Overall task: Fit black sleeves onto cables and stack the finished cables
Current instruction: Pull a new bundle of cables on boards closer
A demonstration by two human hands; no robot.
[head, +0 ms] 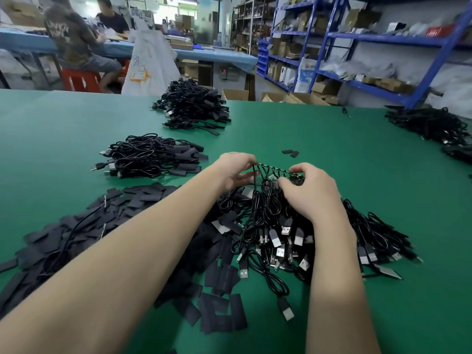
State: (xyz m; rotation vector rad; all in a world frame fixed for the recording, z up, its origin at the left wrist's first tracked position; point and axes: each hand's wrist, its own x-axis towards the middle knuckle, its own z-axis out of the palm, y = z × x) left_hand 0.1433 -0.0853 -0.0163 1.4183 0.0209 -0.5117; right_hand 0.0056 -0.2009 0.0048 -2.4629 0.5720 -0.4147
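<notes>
A heap of unsleeved black USB cables (281, 226) lies on the green table in front of me. Above it my left hand (233, 169) pinches one end of a twisted wire tie (274, 169) that strings several cable ends together. My right hand (310, 190) grips the other end of that bundle, fingers curled over small circuit boards. Loose flat black sleeves (122, 215) spread in a wide pile at the left and front. Two stacks of sleeved cables sit farther left, the near stack (153, 157) and the far stack (194, 106).
Two loose sleeves (291, 152) lie beyond my hands. More black cables (431, 123) are heaped at the table's right edge. Behind the table are cardboard boxes (293, 97), blue shelving (383, 47) and two seated people (76, 39) at another bench.
</notes>
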